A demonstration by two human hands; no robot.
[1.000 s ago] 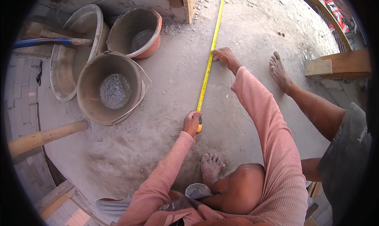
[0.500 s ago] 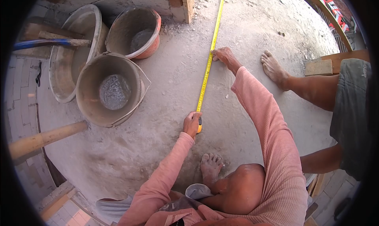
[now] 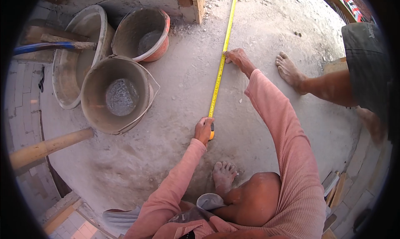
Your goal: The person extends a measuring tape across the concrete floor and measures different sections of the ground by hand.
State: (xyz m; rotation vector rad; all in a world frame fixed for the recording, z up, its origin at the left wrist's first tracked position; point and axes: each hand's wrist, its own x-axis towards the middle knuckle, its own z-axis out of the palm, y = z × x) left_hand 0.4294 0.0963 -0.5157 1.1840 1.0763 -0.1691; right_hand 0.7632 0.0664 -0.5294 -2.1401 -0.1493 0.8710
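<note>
A tape measure's yellow blade (image 3: 218,82) is drawn out in a straight line along the dusty concrete floor, running past the top of the view. My left hand (image 3: 203,129) is closed around its yellow and black case (image 3: 212,133), near the middle of the floor. Farther up the blade, my right hand (image 3: 240,59) has its fingertips pinched at the right edge of the tape. Its palm side is hidden from me.
On the left stand a bucket (image 3: 89,107) with a wire handle, a reddish bucket (image 3: 160,53) and a large tub (image 3: 58,86). A wooden pole (image 3: 54,147) juts in below them. Another person's bare foot (image 3: 289,74) is planted to the right of my right hand.
The other person's rear leg has swung forward at the right, and their shorts have shifted up in the view. Both my hands and the tape measure stay nearly still.
</note>
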